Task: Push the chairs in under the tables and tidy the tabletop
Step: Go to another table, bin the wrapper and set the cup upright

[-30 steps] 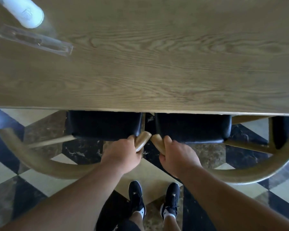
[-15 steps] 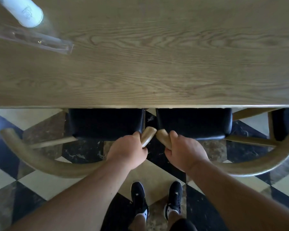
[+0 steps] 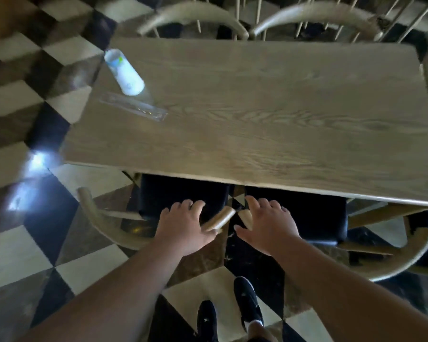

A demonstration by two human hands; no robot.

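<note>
Two chairs are seen at the near edge of the wooden counter (image 3: 269,114), side by side, their black seats partly tucked beneath it. The left chair (image 3: 183,196) shows a curved wooden backrest sweeping out to the left; the right chair (image 3: 297,213) shows a matching backrest curving out to the right. The rounded ends of the two backrests are nearly touching between the hands.

The left hand (image 3: 185,225) is held open, fingers spread, over the end of the left backrest; the thumb side appears to rest against the wood, but no grip is closed around it. The right hand (image 3: 267,223) is likewise open with fingers spread, above the end of the right backrest; whether the palm is in contact cannot be told from the blur.

On the far left part of the counter a white cylindrical container (image 3: 124,72) is noted, appearing tilted in the wide-angle view. Just beside it, on the near side, a clear flat rectangular piece (image 3: 134,107) lies on the wood; its nature cannot be determined.

Two further chairs (image 3: 257,18) are seen at the far edge of the counter, backrests close against it. A checkered tile floor (image 3: 22,248) surrounds the counter. Two black shoes (image 3: 247,302) are seen on the floor below the forearms.
</note>
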